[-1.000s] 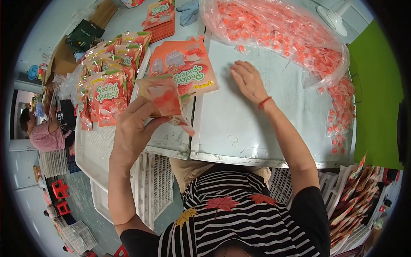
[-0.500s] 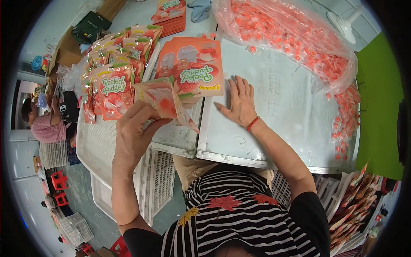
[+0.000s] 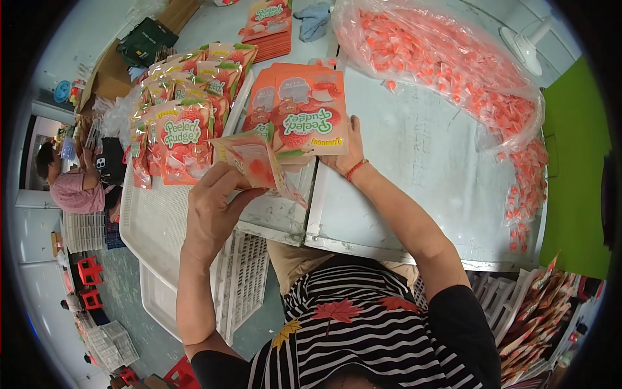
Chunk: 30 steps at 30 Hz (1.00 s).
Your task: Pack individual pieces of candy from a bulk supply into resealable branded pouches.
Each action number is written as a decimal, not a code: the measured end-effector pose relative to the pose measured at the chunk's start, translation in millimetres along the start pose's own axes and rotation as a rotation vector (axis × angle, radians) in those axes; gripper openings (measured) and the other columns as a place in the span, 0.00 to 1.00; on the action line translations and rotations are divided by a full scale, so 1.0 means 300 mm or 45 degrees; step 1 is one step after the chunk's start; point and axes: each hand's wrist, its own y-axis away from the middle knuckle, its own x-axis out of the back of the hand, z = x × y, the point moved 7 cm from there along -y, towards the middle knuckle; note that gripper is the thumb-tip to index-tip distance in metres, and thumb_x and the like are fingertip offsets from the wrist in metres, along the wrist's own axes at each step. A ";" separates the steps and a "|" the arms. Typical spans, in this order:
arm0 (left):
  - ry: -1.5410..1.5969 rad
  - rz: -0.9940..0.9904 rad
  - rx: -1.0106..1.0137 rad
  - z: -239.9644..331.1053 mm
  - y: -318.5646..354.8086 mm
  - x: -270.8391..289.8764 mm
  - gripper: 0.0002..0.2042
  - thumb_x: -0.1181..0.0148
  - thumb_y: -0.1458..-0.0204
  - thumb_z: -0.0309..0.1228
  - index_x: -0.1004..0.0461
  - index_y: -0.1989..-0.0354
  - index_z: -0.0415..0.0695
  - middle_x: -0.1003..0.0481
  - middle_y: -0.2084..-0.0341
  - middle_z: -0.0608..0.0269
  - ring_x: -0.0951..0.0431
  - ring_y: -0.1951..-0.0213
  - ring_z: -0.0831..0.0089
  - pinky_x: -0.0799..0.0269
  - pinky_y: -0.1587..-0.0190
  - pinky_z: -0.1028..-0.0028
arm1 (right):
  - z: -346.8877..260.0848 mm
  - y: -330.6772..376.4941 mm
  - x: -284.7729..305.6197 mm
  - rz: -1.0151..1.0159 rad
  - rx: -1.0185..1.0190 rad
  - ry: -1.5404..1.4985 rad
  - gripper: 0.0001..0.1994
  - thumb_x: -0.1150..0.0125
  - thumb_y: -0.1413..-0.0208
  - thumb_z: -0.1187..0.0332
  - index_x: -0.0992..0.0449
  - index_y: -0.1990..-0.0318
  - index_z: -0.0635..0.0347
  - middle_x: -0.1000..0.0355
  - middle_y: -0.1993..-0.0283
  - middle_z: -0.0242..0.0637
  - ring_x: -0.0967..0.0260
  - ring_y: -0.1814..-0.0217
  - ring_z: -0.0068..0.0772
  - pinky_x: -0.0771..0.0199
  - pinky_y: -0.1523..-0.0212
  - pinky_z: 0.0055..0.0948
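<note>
My left hand (image 3: 217,201) pinches an open-topped pink and peach candy pouch (image 3: 249,165) between thumb and fingers. Its printed front faces away, and a round pinkish spot shows on the side toward me. Just beyond lies a small fanned pile of flat printed pouches (image 3: 308,113), overlapping the held one. My right hand (image 3: 350,154), with a red bead bracelet at the wrist, reaches under the right edge of that pile. One finger sticks out past the edge; the others are hidden beneath, so their grip does not show.
Filled pouches (image 3: 181,139) stand in rows in a white tray (image 3: 152,220) at left. A clear bag (image 3: 421,52) spills wrapped pink candies (image 3: 525,168) along the right side. Stacked flat pouches (image 3: 269,39) and a blue cloth (image 3: 312,23) lie at the back. A person (image 3: 74,181) is far left.
My right hand has moved left from the bare tabletop to beneath the edge of the flat pouches. My left hand keeps its hold on the pouch. The whole view has shifted slightly.
</note>
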 end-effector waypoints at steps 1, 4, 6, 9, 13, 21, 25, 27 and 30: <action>0.002 -0.010 0.014 -0.005 0.000 -0.002 0.08 0.32 0.61 0.20 0.27 0.74 0.38 0.28 0.76 0.62 0.26 0.74 0.65 0.31 0.71 0.69 | -0.012 0.017 0.019 0.000 0.032 -0.034 0.26 0.36 0.58 0.55 0.28 0.50 0.54 0.34 0.48 0.41 0.44 0.42 0.46 0.48 0.45 0.54; 0.019 -0.018 0.033 -0.021 0.010 0.004 0.08 0.32 0.62 0.20 0.26 0.74 0.38 0.29 0.76 0.61 0.26 0.73 0.65 0.31 0.71 0.69 | -0.032 0.088 0.090 0.043 0.132 -0.062 0.17 0.38 0.55 0.62 0.26 0.57 0.57 0.30 0.54 0.38 0.39 0.48 0.43 0.43 0.49 0.46; 0.002 -0.035 0.005 -0.009 0.004 0.000 0.08 0.32 0.62 0.20 0.27 0.74 0.38 0.29 0.76 0.61 0.26 0.73 0.64 0.31 0.71 0.69 | 0.005 0.140 0.153 0.084 0.191 -0.042 0.13 0.39 0.54 0.66 0.26 0.59 0.58 0.31 0.55 0.38 0.38 0.49 0.44 0.41 0.50 0.43; -0.004 -0.073 -0.068 0.048 -0.014 -0.013 0.09 0.33 0.62 0.21 0.28 0.74 0.39 0.30 0.76 0.60 0.26 0.73 0.62 0.31 0.70 0.67 | 0.088 0.200 0.248 0.170 0.144 -0.002 0.09 0.39 0.55 0.70 0.27 0.64 0.59 0.30 0.58 0.37 0.33 0.56 0.41 0.34 0.59 0.38; -0.001 -0.116 -0.336 0.169 -0.049 -0.090 0.09 0.34 0.60 0.23 0.30 0.74 0.39 0.31 0.74 0.60 0.27 0.71 0.60 0.30 0.67 0.65 | 0.169 0.228 0.300 0.213 0.062 0.101 0.05 0.39 0.51 0.71 0.28 0.68 0.58 0.31 0.71 0.33 0.32 0.72 0.31 0.34 0.75 0.28; -0.140 -0.152 -0.556 0.318 -0.111 -0.292 0.09 0.35 0.59 0.27 0.28 0.71 0.39 0.32 0.73 0.60 0.27 0.68 0.60 0.29 0.66 0.65 | -0.011 0.044 0.677 0.462 -0.892 -2.034 0.07 0.49 0.38 0.63 0.32 0.64 0.54 0.40 0.74 0.24 0.42 0.73 0.15 0.41 0.74 0.17; -0.062 -0.171 -0.567 0.354 -0.144 -0.334 0.08 0.36 0.57 0.28 0.27 0.70 0.39 0.31 0.71 0.60 0.26 0.66 0.60 0.28 0.65 0.65 | -0.067 -0.001 0.718 0.403 -0.506 -1.814 0.09 0.51 0.36 0.64 0.31 0.61 0.59 0.36 0.68 0.28 0.39 0.66 0.17 0.35 0.68 0.20; -0.067 -0.110 -0.659 0.355 -0.141 -0.345 0.09 0.36 0.57 0.28 0.26 0.69 0.39 0.30 0.71 0.59 0.26 0.66 0.60 0.28 0.65 0.65 | -0.081 0.002 0.727 0.339 -0.380 -1.413 0.10 0.52 0.36 0.64 0.31 0.59 0.62 0.34 0.65 0.30 0.38 0.63 0.18 0.33 0.64 0.21; -0.058 -0.072 -0.685 0.346 -0.131 -0.343 0.09 0.36 0.57 0.28 0.26 0.68 0.40 0.29 0.70 0.59 0.25 0.67 0.60 0.27 0.65 0.65 | -0.080 0.035 0.745 0.182 -0.419 -1.137 0.11 0.53 0.36 0.65 0.30 0.57 0.64 0.31 0.60 0.31 0.37 0.58 0.19 0.33 0.57 0.22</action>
